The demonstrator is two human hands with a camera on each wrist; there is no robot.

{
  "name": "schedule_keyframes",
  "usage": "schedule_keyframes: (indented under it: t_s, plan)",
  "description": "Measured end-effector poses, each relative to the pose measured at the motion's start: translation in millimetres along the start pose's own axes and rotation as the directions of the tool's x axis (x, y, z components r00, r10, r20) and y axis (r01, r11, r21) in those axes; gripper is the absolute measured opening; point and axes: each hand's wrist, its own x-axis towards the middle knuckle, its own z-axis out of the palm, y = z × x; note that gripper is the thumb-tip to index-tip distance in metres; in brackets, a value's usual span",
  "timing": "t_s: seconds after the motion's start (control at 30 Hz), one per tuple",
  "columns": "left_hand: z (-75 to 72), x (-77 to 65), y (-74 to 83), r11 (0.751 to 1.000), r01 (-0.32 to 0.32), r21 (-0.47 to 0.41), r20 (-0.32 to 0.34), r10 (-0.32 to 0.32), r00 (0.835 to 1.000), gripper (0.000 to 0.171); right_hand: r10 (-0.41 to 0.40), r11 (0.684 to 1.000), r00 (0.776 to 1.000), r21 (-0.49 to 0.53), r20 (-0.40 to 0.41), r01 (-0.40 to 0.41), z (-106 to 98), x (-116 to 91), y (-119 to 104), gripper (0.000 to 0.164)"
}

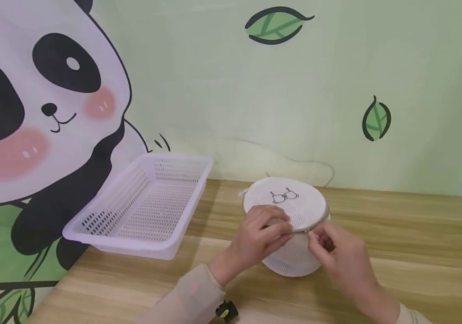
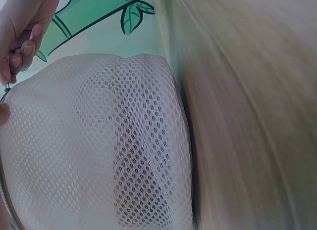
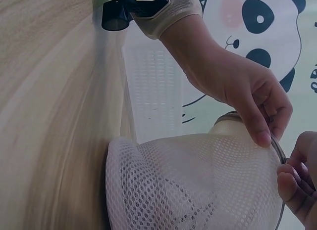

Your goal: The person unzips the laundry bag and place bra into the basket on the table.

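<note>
1. Nearest you, a black device point(image 1: 226, 311) sits at your left sleeve point(image 1: 198, 288).
2. Your left hand point(image 1: 257, 234) grips the mesh bag point(image 1: 293, 258) at its front rim; your right hand point(image 1: 346, 258) pinches the zip point(image 1: 307, 231) just beside.
3. The bag stands upright on the counter point(image 1: 417, 234); your left hand hides part of its lid point(image 1: 301, 202). You cannot tell its contents.
4. Left, apart, the basket point(image 1: 133, 246) shows its slotted floor.
5. Behind, the panda wall point(image 1: 214, 90).
</note>
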Motion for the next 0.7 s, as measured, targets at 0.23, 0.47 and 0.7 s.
schedule_keyframes:
  t_s: [0.23, 0.47, 0.7]
  plan:
    - [-2.5, 4.2, -2.7, 1.000, -0.014, 0.008, 0.001, 0.014, 1.000, 0.013, -0.006, 1.000, 1.000, -0.008, -0.002, 0.006, -2.2, 4.6, 0.8, 0.021]
    - [-3.8, 2.9, -3.1, 1.000, -0.012, 0.002, 0.017, 0.012, 1.000, 0.012, 0.008, 1.000, 1.000, -0.021, 0.000, -0.009, -3.6, 4.0, 0.2, 0.019]
    - [-5.2, -0.5, -5.2, 1.000, 0.000, -0.015, 0.040, 0.000, 0.999, 0.012, 0.011, 0.999, 1.000, -0.037, -0.009, -0.011, -4.3, 2.0, 0.6, 0.019]
